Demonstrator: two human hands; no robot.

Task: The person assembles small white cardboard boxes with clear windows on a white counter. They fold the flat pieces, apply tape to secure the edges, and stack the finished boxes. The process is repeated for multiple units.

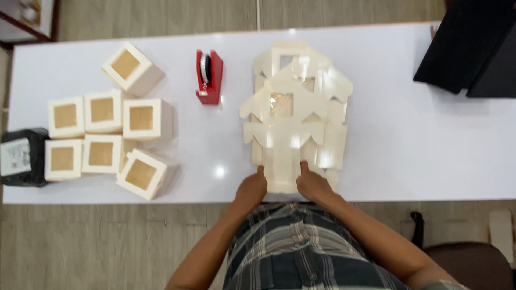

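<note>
Right now the near end of a stack of flat cream box blanks is pinched by both hands: the left hand at its left corner, the right hand at its right, fingers curled onto the card. The stack is spread away from the hands, glossy, with square windows cut in. Beyond the left hand a red tape dispenser is seen; far to its left, seven folded window boxes are clustered beside a black packet. Nothing is blocking the stack.

I can't see the fingertips of my left hand or right hand; they're tucked under the flat box blanks. The black cases run off the top right, and the label on the black device is unreadably small.
</note>
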